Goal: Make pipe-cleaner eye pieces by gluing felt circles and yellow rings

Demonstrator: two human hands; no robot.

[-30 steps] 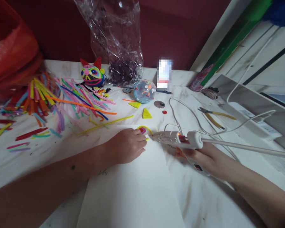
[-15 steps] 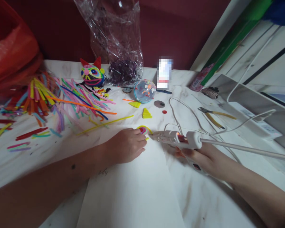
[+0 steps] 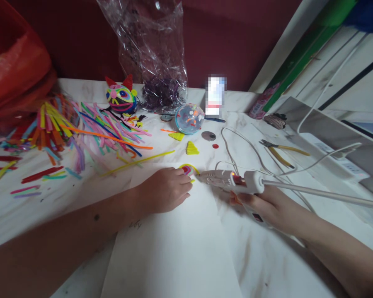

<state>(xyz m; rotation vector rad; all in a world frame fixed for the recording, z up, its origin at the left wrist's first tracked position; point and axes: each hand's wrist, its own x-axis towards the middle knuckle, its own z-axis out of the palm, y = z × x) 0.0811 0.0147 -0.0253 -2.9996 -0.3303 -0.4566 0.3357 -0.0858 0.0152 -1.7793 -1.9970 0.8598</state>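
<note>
My right hand (image 3: 261,205) grips a white hot glue gun (image 3: 230,179), a long glue stick (image 3: 323,192) poking out of its back end. The gun's nozzle points left at a small coiled piece of pink, red and yellow pipe cleaner (image 3: 189,169). Curled fingers of my left hand (image 3: 168,190) hold that coil against a sheet of white paper (image 3: 170,256), hiding part of it. Just beyond lie two yellow triangular pieces, one of them this yellow triangle (image 3: 192,148).
Pipe cleaners (image 3: 112,128) spread over the left side, by a cat-faced ball (image 3: 121,97). Behind stand a clear ball (image 3: 189,118), a plastic bag (image 3: 164,91) and a blurred-out phone (image 3: 215,97). Pliers (image 3: 279,153), cables and a power strip (image 3: 335,157) lie right.
Almost nothing differs. Both hands, the glue gun and the coil stay in the same places, with only a tiny shift of the view.
</note>
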